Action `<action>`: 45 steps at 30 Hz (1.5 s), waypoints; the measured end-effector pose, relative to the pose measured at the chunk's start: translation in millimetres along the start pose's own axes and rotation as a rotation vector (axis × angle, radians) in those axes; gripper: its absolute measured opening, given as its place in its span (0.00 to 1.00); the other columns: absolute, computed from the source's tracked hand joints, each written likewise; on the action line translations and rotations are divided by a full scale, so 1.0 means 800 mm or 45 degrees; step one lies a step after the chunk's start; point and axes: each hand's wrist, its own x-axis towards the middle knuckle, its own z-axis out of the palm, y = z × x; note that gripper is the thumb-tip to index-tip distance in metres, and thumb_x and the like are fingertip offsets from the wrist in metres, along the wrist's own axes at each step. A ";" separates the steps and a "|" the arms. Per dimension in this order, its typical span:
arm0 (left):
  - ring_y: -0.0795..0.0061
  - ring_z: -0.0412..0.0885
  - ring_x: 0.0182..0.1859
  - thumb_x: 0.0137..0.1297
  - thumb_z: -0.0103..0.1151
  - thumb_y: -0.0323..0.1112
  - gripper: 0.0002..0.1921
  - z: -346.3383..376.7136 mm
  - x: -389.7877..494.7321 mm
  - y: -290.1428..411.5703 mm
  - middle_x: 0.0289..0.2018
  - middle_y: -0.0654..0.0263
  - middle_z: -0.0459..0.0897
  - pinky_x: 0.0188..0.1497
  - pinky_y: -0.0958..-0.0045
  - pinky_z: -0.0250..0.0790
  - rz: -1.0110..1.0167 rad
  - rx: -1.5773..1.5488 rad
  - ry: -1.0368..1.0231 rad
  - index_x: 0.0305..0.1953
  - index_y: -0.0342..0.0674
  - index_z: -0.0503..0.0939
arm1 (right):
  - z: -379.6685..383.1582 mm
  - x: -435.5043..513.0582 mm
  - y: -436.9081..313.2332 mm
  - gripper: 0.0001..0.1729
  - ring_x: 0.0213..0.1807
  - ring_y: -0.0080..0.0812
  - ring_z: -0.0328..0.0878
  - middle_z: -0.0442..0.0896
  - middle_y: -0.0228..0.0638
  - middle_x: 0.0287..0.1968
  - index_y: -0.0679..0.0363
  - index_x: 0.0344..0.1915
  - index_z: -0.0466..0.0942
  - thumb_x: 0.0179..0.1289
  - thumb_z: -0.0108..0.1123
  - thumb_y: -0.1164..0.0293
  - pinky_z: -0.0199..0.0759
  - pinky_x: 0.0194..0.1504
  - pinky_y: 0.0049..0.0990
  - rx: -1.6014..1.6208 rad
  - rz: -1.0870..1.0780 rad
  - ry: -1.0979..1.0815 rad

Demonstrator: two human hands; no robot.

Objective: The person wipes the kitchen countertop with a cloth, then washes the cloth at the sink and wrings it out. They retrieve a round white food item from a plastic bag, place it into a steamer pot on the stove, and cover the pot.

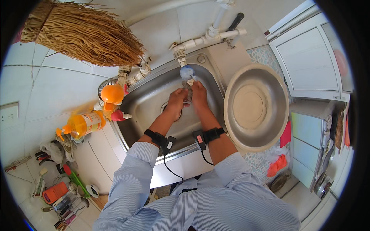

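Observation:
Both my hands are over a stainless steel sink [144, 115], below a tap with a round blue handle [187, 72]. My left hand [177, 101] is bent inward, left of the spout, above the drain. My right hand [199, 91] is at the spout's right side, its fingertips close to the outlet. Something clear and shiny, which looks like running water, shows between the hands. The fingers partly hide one another, so I cannot tell whether either hand holds anything. Black straps with small boxes and cables circle both forearms.
A wide metal basin [256, 108] stands right of the sink. A straw broom [86, 34] hangs at upper left. Below it are an orange tap handle [112, 94], a red one [118, 115] and a pump bottle of orange liquid [86, 123]. Utensils hang at lower left.

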 end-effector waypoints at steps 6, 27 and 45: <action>0.77 0.75 0.33 0.77 0.46 0.52 0.14 -0.015 0.010 0.032 0.34 0.71 0.77 0.33 0.69 0.68 -0.078 0.026 0.125 0.45 0.49 0.75 | 0.011 -0.035 -0.021 0.16 0.40 0.44 0.85 0.87 0.48 0.37 0.65 0.44 0.77 0.72 0.57 0.60 0.76 0.44 0.37 -0.465 -0.134 -0.106; 0.81 0.64 0.19 0.77 0.44 0.52 0.17 0.014 0.022 0.034 0.24 0.73 0.72 0.19 0.75 0.51 -0.001 0.335 0.097 0.39 0.48 0.74 | 0.026 -0.029 -0.039 0.20 0.48 0.57 0.82 0.86 0.54 0.43 0.59 0.58 0.75 0.70 0.52 0.64 0.73 0.51 0.46 -0.518 0.033 0.161; 0.77 0.72 0.23 0.75 0.43 0.54 0.17 0.009 0.012 0.018 0.25 0.73 0.74 0.23 0.70 0.60 -0.239 0.159 0.061 0.43 0.50 0.76 | 0.032 -0.022 -0.043 0.17 0.49 0.57 0.82 0.86 0.53 0.45 0.58 0.54 0.77 0.71 0.54 0.61 0.74 0.50 0.47 -0.677 -0.142 0.307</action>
